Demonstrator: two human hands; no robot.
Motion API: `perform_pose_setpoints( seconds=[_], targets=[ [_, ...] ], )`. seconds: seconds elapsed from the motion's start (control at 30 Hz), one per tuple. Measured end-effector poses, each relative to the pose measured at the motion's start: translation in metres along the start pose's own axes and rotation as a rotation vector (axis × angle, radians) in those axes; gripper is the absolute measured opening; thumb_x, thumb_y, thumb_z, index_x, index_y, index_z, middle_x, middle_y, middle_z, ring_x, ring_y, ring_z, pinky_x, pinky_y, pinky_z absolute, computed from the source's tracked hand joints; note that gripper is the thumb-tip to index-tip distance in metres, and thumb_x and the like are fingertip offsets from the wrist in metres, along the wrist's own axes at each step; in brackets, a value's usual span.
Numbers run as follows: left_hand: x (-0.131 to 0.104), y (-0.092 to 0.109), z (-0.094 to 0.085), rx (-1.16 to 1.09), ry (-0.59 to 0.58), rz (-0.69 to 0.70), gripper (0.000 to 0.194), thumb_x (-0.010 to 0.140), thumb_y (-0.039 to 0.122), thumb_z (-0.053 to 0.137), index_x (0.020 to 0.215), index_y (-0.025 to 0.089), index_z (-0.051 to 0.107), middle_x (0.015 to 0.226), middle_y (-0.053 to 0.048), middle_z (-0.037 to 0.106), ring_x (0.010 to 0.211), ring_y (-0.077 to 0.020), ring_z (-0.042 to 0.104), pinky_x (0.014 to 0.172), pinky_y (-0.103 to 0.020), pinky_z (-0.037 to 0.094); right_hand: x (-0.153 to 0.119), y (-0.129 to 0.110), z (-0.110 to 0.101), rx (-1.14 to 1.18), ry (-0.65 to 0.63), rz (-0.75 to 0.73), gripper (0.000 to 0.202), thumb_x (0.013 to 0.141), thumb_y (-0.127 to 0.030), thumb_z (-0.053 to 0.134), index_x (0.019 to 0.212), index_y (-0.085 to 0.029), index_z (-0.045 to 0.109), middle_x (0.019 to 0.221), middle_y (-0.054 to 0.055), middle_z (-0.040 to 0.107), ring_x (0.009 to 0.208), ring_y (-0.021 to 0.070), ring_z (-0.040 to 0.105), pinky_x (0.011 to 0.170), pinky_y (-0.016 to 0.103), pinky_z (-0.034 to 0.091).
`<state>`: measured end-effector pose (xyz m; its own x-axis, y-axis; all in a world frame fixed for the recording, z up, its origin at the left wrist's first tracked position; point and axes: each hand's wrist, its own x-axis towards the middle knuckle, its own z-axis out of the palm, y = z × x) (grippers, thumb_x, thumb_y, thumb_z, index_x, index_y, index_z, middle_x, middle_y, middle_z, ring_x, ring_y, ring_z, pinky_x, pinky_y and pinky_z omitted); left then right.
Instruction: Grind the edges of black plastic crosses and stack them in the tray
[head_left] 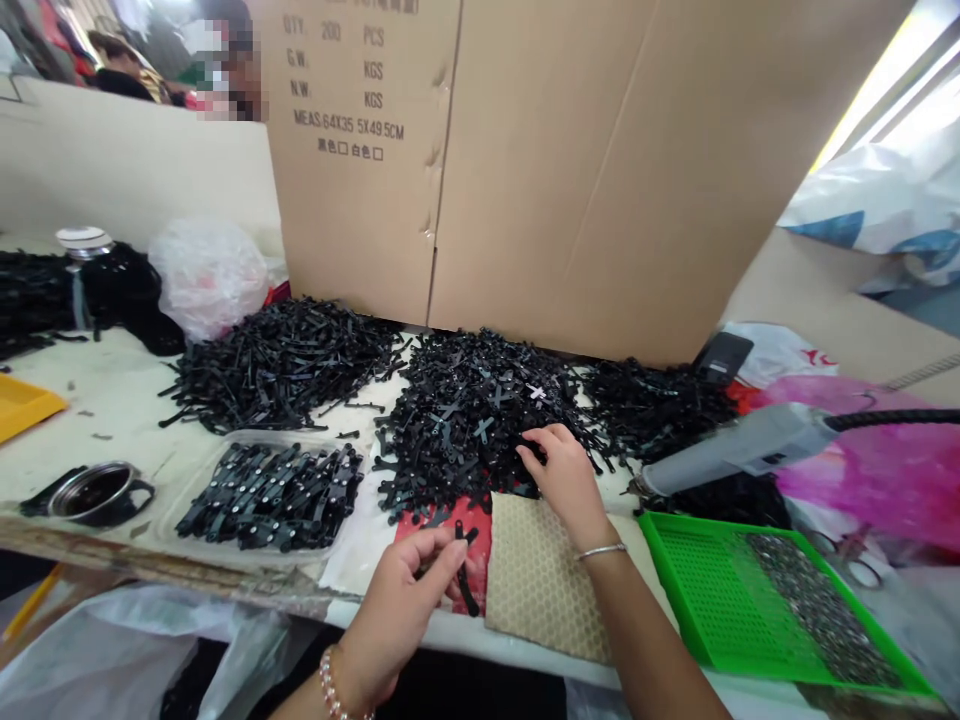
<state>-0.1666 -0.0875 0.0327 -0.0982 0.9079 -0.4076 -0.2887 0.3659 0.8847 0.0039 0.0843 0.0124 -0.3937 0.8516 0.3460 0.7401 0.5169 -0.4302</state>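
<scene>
I'm reading the clock from the near edge of the surface (112, 388), between the two forearms, with twelve straight ahead. The left hand (405, 595) is just toward eleven, its grip pinched between thumb and fingers on a small black piece (470, 598); two ends poke out above the fingertips and a longer arm hangs below, over a red sheet (478, 522). The right hand (564, 478) reaches toward one o'clock, at the near edge of a heap of crossed black pieces (465, 400) that spreads at twelve. Its thumb and forefinger stand slightly apart among the dark parts, and I can't tell whether that grip has hold of one. Under the right wrist, which wears a thin bangle, lies a honeycomb-patterned mat (544, 575). A pile of black strips (277, 360) sits at eleven, with another dark pile (660, 405) at one. Toward ten, a clear tray (166, 515) carries rows of joined black strips (277, 495), and a dark mug (112, 514) with a metal rim stands beyond it, nearer nine. Around two, a grey corded tool (742, 450) slants above a green tray (712, 590) with small metal bits (817, 605) along its right side. A tall cardboard panel (547, 250) rises at twelve, behind the heaps.
</scene>
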Motion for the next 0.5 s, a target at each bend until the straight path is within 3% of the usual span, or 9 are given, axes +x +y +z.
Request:
perform_pose_setpoints(
  seconds=[0.13,0.2,0.27,0.4,0.5],
  targets=[
    [0.006,0.000,-0.007,0.000,0.038,0.001,0.035,0.073,0.051,0.068,0.074,0.015,0.070,0.059,0.001,0.055,0.058,-0.0117,0.045,0.055,-0.021,0.034,-0.002,0.002,-0.018,0.057,0.057,-0.026,0.029,0.091,-0.033,0.044,0.094,-0.016,0.068,0.093,0.010,0.060,0.080,0.0228,0.059,0.075,0.037,0.050],
    [0.008,0.004,-0.009,-0.018,0.063,-0.021,0.035,0.071,0.049,0.070,0.076,0.015,0.071,0.062,0.000,0.057,0.061,-0.0118,0.045,0.056,-0.020,0.034,-0.010,-0.001,-0.032,0.115,0.090,-0.032,0.029,0.092,-0.036,0.046,0.096,-0.019,0.068,0.098,0.010,0.062,0.087,0.0233,0.059,0.080,0.038,0.050],
    [0.009,0.010,-0.008,-0.092,0.014,-0.062,0.032,0.071,0.046,0.071,0.080,0.015,0.072,0.072,-0.001,0.061,0.065,-0.0115,0.047,0.059,-0.019,0.038,-0.024,-0.009,-0.046,0.224,0.098,-0.022,0.024,0.092,-0.036,0.050,0.100,-0.021,0.068,0.103,0.008,0.063,0.095,0.0232,0.059,0.086,0.038,0.049],
    [0.004,0.023,-0.001,-0.298,-0.181,-0.147,0.027,0.075,0.041,0.069,0.088,0.017,0.072,0.091,-0.007,0.067,0.077,-0.0151,0.056,0.072,-0.025,0.047,-0.057,-0.035,-0.061,0.495,-0.045,0.003,0.018,0.092,-0.026,0.056,0.106,-0.025,0.067,0.105,0.005,0.065,0.096,0.0199,0.061,0.084,0.033,0.052],
    [-0.005,0.026,0.009,-0.301,-0.227,-0.170,0.028,0.074,0.040,0.071,0.087,0.015,0.073,0.088,-0.010,0.069,0.079,-0.0175,0.059,0.069,-0.026,0.047,-0.072,-0.053,-0.065,0.598,-0.167,-0.076,0.018,0.090,-0.020,0.057,0.102,-0.026,0.069,0.099,0.005,0.067,0.093,0.0198,0.063,0.082,0.031,0.054]
  ],
)
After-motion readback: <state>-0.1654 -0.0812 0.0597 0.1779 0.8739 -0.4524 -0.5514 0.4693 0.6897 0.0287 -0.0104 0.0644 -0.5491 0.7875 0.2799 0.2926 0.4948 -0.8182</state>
